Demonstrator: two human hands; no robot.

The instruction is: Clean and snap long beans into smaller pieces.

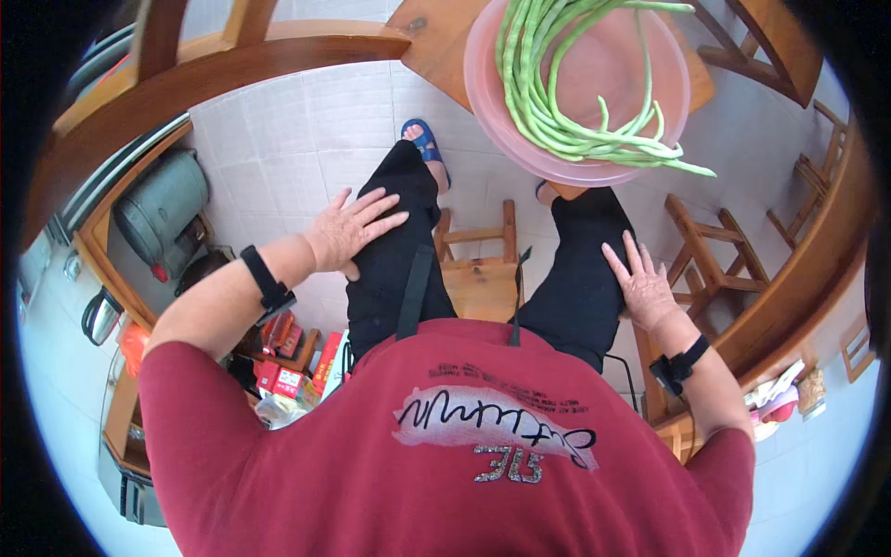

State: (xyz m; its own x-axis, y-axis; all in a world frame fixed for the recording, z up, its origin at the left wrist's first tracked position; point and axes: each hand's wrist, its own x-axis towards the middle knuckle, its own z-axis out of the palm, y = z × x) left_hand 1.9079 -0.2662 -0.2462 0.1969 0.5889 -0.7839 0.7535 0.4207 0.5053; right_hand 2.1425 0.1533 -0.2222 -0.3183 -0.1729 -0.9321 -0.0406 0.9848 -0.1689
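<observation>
My left hand (358,226) rests on my left thigh, on black trousers (393,209), its fingers spread and holding nothing. On the outer side of my other thigh lies my right hand (644,278), fingers apart, nothing in it. In front of me, beyond my right knee, a pink translucent plastic basin (592,90) stands on a wooden stool (435,52). A bundle of long green yard-long beans (532,90) curls inside the basin. Some bean ends stick out over its rim. Neither hand touches the basin or the beans.
A wooden stool (477,278) shows between my legs. Another wooden stool (717,250) is on the right, near a curved wooden edge (800,299). At left are a grey-green rounded appliance (163,202), a kettle (101,317) and red boxes (285,376). Pale tiles (278,132) cover the floor.
</observation>
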